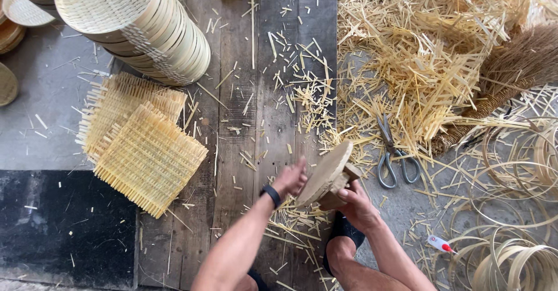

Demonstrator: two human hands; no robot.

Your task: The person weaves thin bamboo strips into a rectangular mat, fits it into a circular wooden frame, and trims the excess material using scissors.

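My right hand (357, 205) grips a round wooden disc (325, 172) by a block handle on its underside, tilted on edge above the plank floor. My left hand (290, 179), with a black band on the wrist, rests flat against the disc's face, fingers together. Below the hands lie short bamboo offcuts. Metal scissors (393, 158) lie just right of the disc among bamboo strips.
Square woven bamboo mats (139, 140) lie stacked at left. A leaning stack of round woven trays (145, 26) sits top left. A heap of bamboo slivers (424, 58) fills the top right, coiled bamboo hoops (511, 209) the right, with a small red-tipped bottle (440, 244) nearby.
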